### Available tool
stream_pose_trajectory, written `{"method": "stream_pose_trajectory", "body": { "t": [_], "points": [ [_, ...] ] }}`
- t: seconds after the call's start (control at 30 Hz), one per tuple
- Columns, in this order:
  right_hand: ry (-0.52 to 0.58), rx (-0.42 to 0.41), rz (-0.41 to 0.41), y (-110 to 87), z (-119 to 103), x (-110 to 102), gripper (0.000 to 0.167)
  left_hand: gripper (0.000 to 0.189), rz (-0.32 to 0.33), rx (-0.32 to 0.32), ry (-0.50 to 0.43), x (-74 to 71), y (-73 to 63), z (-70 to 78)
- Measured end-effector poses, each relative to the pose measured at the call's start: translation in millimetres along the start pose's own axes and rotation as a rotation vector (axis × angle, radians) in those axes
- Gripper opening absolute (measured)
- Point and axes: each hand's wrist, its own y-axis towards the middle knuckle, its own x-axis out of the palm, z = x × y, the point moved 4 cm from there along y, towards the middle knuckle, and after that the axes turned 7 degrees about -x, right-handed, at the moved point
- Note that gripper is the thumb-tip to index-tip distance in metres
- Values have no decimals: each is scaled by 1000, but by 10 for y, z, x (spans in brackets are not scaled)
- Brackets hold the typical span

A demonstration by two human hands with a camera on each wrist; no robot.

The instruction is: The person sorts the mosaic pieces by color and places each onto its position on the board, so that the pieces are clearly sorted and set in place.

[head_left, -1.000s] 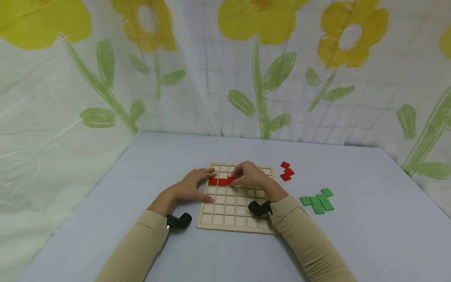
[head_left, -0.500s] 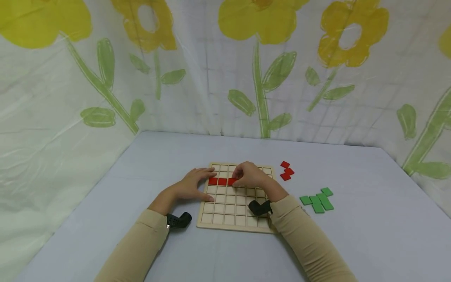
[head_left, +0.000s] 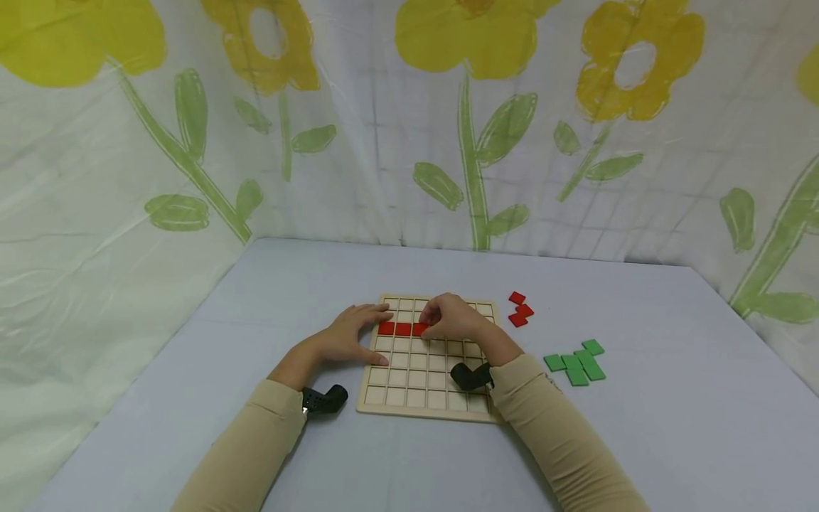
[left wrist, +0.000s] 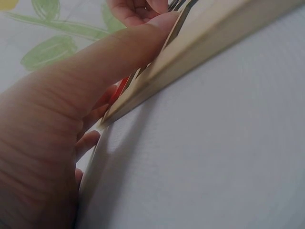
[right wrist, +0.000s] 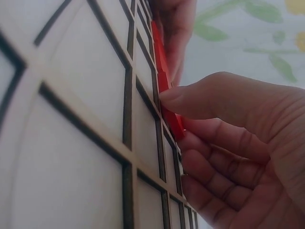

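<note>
A light wooden board (head_left: 429, 414) with a raised square grid lies flat on the table. Two red square tiles (head_left: 394, 328) sit side by side in its third row from the back, starting at the left edge. My right hand (head_left: 457, 320) pinches a third red tile (right wrist: 171, 117) between thumb and fingers, at the cell just right of those two. Spread along the board's left side, my left hand (head_left: 342, 338) has its thumb (left wrist: 119, 52) and fingers resting on the frame, the fingertips near the first tile.
Several loose red tiles (head_left: 518, 320) lie to the right of the board's far corner. Nearer, a group of green tiles (head_left: 578, 377) lies on the white table (head_left: 672, 398). Behind the table hangs a curtain (head_left: 358, 178) with painted flowers.
The third red tile has shifted slightly and now lines up with the other two in the row. Both hands have otherwise stayed in place.
</note>
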Motion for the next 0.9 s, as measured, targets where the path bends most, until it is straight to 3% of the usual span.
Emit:
{"method": "stream_pose_trajectory", "body": {
  "t": [0.47, 0.9],
  "points": [
    [0, 27, 2, -12, 16, -46, 20, 89, -4, 4, 4, 4, 8, -8],
    [56, 37, 76, -203, 206, -414, 32, 88, 8, 22, 13, -17, -23, 29]
  ]
}}
